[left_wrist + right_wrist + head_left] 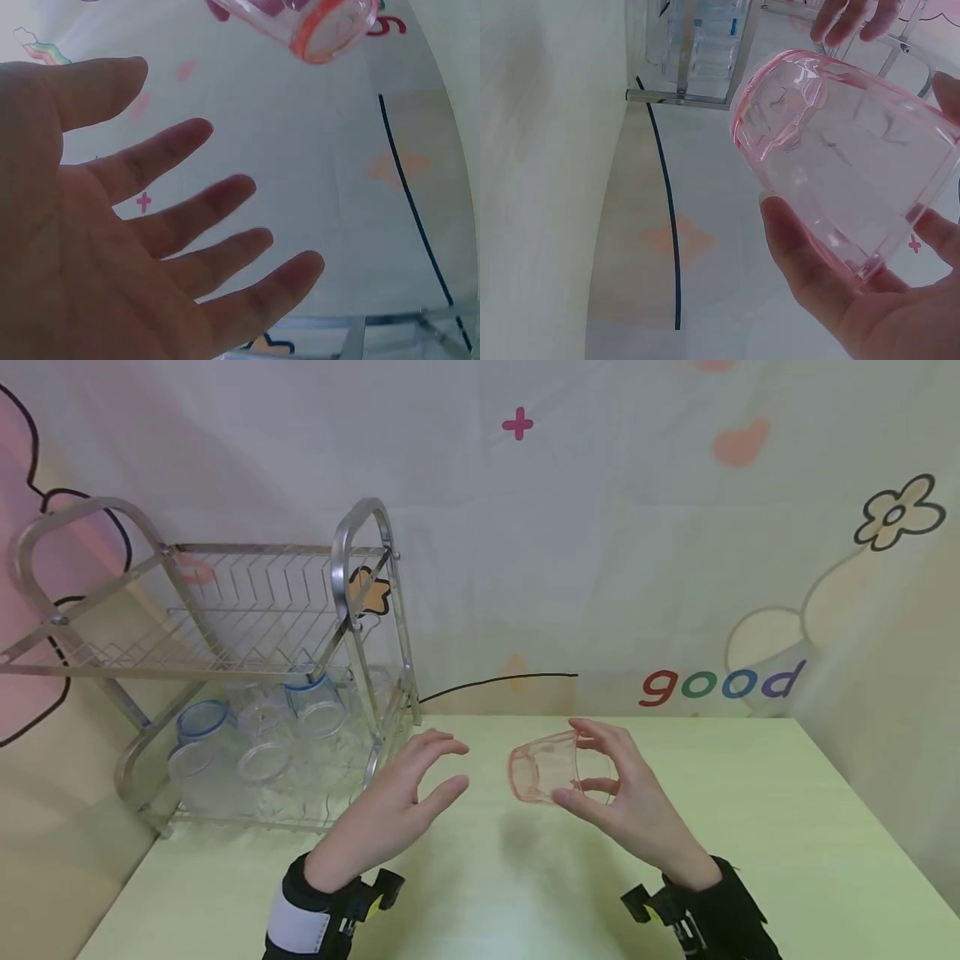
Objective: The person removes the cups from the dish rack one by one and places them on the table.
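Observation:
A clear pink glass [542,767] lies tilted on its side in the air over the table, its thick base toward the left. My right hand [626,797] grips it near the rim, thumb on the near side and fingers around the far side. In the right wrist view the glass [840,150] fills much of the picture, with the thumb along its wall. To the left, apart from the glass, my left hand [405,789] hovers with spread fingers and holds nothing. The left wrist view shows that palm [127,247] bare, with the glass [322,26] above it.
A two-tier metal dish rack [258,672] stands at the left of the pale table [750,827]. Several clear glasses [266,764], some with blue rims, stand on its lower tier; the upper tier is a wire shelf. Behind the table hangs a printed backdrop [540,568].

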Demonstrator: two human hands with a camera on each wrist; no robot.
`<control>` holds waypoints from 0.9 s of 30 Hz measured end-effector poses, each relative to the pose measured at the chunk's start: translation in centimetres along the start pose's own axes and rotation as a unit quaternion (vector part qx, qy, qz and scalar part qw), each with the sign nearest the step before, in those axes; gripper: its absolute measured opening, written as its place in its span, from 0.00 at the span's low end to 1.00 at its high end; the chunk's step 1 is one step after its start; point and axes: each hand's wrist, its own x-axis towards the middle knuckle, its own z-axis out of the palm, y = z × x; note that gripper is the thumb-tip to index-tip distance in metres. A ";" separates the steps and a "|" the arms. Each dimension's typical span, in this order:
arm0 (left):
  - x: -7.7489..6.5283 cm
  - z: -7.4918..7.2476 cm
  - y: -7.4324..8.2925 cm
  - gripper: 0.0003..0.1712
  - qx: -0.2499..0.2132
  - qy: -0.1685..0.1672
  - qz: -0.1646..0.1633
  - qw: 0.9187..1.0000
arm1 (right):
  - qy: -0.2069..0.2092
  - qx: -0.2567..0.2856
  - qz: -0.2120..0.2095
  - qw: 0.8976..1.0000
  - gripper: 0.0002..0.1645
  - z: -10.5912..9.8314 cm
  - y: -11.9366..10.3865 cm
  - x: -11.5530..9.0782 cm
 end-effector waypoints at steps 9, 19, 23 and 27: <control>-1.1 -2.2 -1.6 0.13 0.099 0.109 0.054 0.988 | -0.002 -0.017 0.016 1.000 0.46 -0.7 2.0 1.0; -3.3 -7.8 -4.3 0.16 0.190 0.236 -0.030 0.953 | -0.041 -0.070 0.070 0.994 0.46 -1.6 4.6 3.1; -3.8 -8.9 -5.4 0.17 0.206 0.239 -0.043 0.948 | -0.054 -0.088 0.076 0.992 0.47 -1.5 5.2 4.0; -3.9 -9.2 -6.3 0.19 0.220 0.220 -0.078 0.947 | -0.066 -0.108 0.070 0.989 0.47 -1.3 5.7 5.0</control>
